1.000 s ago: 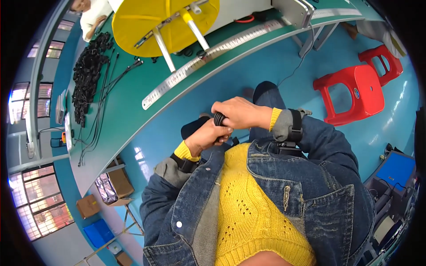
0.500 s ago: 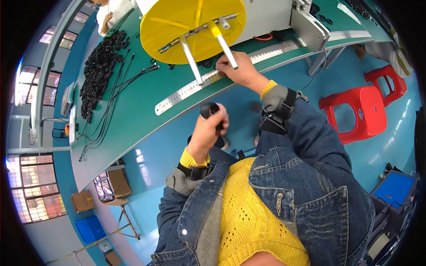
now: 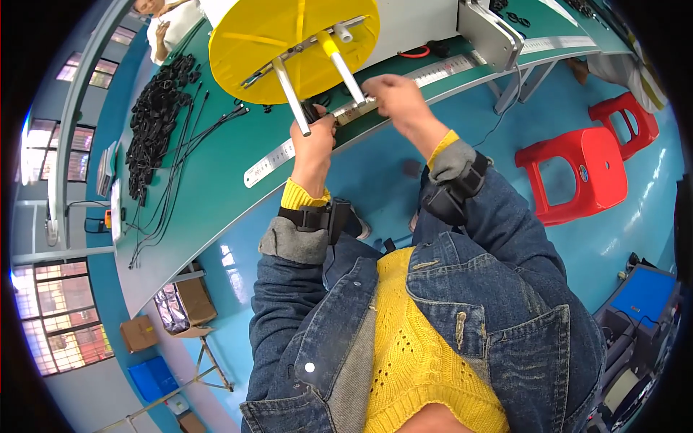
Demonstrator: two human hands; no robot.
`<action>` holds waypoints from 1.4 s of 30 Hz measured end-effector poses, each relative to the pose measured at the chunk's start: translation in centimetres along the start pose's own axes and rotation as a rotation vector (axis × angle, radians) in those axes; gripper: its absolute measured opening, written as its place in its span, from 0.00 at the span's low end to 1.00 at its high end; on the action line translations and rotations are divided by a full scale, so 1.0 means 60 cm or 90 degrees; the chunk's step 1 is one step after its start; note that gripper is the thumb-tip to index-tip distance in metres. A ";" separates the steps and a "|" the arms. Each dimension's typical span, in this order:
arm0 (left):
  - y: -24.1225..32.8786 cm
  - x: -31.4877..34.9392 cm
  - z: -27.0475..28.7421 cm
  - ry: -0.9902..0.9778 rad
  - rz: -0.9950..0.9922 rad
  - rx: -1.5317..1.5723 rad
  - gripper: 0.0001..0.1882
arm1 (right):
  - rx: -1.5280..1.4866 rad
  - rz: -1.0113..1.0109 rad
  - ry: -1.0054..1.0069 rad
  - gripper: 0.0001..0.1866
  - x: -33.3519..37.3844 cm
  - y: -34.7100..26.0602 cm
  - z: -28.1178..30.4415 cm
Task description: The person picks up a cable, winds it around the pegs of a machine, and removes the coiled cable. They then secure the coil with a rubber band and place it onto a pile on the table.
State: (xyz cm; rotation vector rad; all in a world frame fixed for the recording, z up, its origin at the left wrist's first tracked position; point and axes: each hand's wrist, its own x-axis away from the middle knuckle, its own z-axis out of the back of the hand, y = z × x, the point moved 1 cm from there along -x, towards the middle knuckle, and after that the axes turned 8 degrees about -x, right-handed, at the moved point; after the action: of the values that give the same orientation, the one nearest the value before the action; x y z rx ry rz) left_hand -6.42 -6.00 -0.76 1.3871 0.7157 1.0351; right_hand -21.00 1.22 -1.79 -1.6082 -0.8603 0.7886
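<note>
My left hand is closed around a coiled black cable, which it holds over the table edge beside two metal rods. These rods stick out from a yellow disc, and one has a yellow sleeve at its base. Just right of the rods' tips is my right hand, its fingers curled together and slightly blurred; whatever they may hold is too small to make out. A long steel ruler lies along the table edge below both hands.
The green table carries a heap of black cables on the left. A metal bracket and red-handled tool are at the right. Red stools stand on the floor. Another person is across the table.
My left hand has moved up and forward with the coiled cable, from in front of the table to the rods. My right hand has lifted off the ruler and shifted slightly right.
</note>
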 end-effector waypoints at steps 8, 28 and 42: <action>0.017 -0.009 0.025 0.011 -0.305 -0.434 0.09 | -0.192 -0.075 0.018 0.08 0.039 -0.018 0.018; -0.073 0.161 0.107 -0.243 0.023 0.214 0.13 | -0.230 -0.285 -0.452 0.09 0.223 0.000 -0.042; -0.038 0.197 0.051 -0.216 -0.090 -0.424 0.19 | 0.425 0.150 -0.504 0.27 0.163 -0.069 -0.056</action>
State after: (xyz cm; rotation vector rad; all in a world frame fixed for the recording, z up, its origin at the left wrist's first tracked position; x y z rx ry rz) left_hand 1.58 3.52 -0.75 0.8792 0.1783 0.7943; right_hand -13.65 8.51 2.36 -0.7850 -0.8104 1.7317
